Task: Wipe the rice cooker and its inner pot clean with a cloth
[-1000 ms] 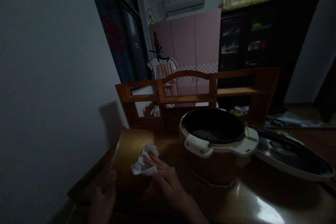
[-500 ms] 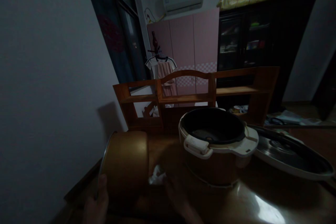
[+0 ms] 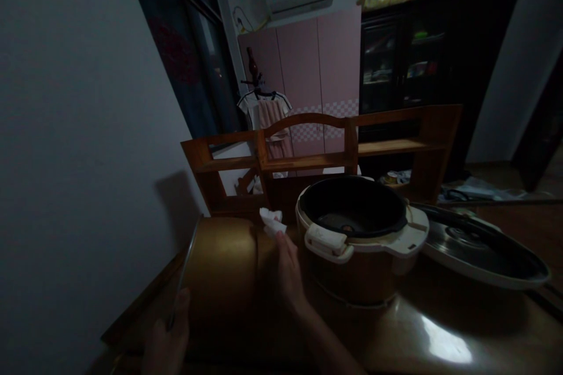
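Observation:
A golden inner pot (image 3: 222, 269) lies tipped on its side at the left, its rim toward the wall. My left hand (image 3: 169, 328) grips that rim at the near edge, thumb on the outside. Beside the pot's base, my right hand (image 3: 289, 266) is raised and pinches a crumpled white tissue (image 3: 272, 221) at the fingertips. To the right of this hand stands the pressure cooker body (image 3: 352, 263), uncovered, with a dark hollow inside and pale handles. Its large lid (image 3: 472, 246) leans open on the cooker's right side.
The brown table (image 3: 409, 328) is glossy and reflects light. A wooden shelf rack (image 3: 308, 161) runs along its back edge. A white wall (image 3: 109, 158) rises close on the left. Farther off stand a pink wardrobe (image 3: 299, 64) and a dark cabinet (image 3: 440, 70).
My right hand has risen from the tabletop with the tissue. The golden pot has shifted slightly right and turned a little, with my left hand still on its rim.

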{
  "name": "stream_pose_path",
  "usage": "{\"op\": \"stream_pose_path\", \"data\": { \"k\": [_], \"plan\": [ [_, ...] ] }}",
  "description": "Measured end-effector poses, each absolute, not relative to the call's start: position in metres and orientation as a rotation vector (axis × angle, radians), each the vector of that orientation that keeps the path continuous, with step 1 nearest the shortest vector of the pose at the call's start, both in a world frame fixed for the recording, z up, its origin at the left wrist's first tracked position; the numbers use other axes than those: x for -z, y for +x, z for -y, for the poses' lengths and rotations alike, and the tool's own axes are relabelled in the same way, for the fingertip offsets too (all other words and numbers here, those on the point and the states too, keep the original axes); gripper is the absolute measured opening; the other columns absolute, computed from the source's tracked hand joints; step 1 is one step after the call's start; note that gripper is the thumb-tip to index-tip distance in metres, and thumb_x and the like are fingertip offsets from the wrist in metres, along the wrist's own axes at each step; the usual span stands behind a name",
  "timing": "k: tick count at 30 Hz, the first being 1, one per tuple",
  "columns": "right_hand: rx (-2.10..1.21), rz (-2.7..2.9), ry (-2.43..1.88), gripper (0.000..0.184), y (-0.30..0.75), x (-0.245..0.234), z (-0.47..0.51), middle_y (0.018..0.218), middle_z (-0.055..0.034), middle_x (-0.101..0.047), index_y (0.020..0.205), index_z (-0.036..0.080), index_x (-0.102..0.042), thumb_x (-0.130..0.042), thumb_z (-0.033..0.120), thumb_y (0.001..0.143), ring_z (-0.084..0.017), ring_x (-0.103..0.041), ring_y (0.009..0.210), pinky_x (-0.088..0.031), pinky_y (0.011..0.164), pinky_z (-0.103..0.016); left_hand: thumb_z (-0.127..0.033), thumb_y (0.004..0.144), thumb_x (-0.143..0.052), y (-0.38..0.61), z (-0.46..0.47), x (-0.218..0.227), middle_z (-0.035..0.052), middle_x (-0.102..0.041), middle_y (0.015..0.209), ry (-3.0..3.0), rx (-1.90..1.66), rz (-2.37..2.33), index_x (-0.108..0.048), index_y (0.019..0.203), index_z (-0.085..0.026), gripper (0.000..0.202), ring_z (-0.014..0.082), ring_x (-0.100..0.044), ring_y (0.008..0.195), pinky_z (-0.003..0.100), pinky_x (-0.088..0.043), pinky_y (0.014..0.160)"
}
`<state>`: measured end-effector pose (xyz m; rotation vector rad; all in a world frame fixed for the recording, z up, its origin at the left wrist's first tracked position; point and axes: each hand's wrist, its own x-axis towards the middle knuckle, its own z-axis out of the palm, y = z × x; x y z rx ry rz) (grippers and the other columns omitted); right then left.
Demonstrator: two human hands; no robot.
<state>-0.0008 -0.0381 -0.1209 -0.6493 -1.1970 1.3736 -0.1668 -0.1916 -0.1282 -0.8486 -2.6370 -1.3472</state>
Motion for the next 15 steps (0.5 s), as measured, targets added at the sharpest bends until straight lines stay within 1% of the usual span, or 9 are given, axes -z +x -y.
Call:
{"op": "stream_pose_path", "data": {
  "k": [2,5,8,10,13,15],
  "plan": [
    [-1.332,1.249,-0.54,0.053,-0.001,0.1,0.041,0.139,-0.0049,-0.056,0.138,0.02,-0.055,-0.041,0.054,0.099,-0.024,-0.044,0.134,-0.033,0.114,-0.037,-0.064,0.08,-0.043,-0.163,0.19,0.126,0.0179,-0.074,0.083,-0.817,1.33,2.743,-0.069,0.09,-0.012,0.059,0.0401,-0.066,0.103,0.047,-0.053,0.089],
    [-1.262,1.476,-0.297,0.043,0.003,0.081,0.046,0.137,-0.0023,-0.058,0.135,0.023,-0.057,-0.035,0.043,0.105,-0.021,-0.047,0.133,-0.033,0.114,-0.037,-0.067,0.077,-0.043,-0.161,0.186,0.125,0.0193,-0.072,0.077,-0.801,1.304,2.768,-0.068,0.082,-0.013,0.059,0.0413,-0.066,0.102,0.048,-0.053,0.086],
    [-1.187,1.72,-0.137,0.037,0.007,0.081,0.05,0.134,0.0021,-0.06,0.126,0.029,-0.064,-0.033,0.035,0.107,-0.018,-0.046,0.134,-0.024,0.118,-0.039,-0.069,0.075,-0.045,-0.162,0.179,0.124,0.0198,-0.073,0.081,-0.887,1.324,2.713,-0.067,0.079,-0.015,0.059,0.0406,-0.065,0.105,0.047,-0.052,0.088],
    [-1.143,1.814,-0.079,0.038,0.009,0.086,0.052,0.136,0.0042,-0.058,0.125,0.032,-0.064,-0.031,0.032,0.107,-0.015,-0.042,0.137,-0.019,0.12,-0.039,-0.068,0.074,-0.046,-0.163,0.176,0.122,0.0206,-0.073,0.084,-0.892,1.323,2.685,-0.067,0.078,-0.015,0.057,0.0408,-0.064,0.107,0.046,-0.052,0.089],
    [-1.11,1.895,-0.032,0.039,0.011,0.092,0.054,0.139,0.0048,-0.056,0.129,0.035,-0.061,-0.029,0.029,0.108,-0.013,-0.039,0.138,-0.02,0.12,-0.039,-0.066,0.076,-0.045,-0.165,0.173,0.118,0.0232,-0.073,0.087,-0.813,1.305,2.677,-0.068,0.079,-0.015,0.056,0.042,-0.062,0.111,0.047,-0.05,0.091],
    [-1.053,1.943,-0.021,0.037,0.011,0.093,0.054,0.141,0.0037,-0.054,0.131,0.034,-0.059,-0.032,0.029,0.107,-0.013,-0.039,0.138,-0.022,0.119,-0.038,-0.065,0.077,-0.043,-0.163,0.173,0.117,0.0255,-0.073,0.09,-0.782,1.29,2.693,-0.069,0.082,-0.012,0.059,0.0434,-0.061,0.113,0.048,-0.049,0.093]
  ]
}}
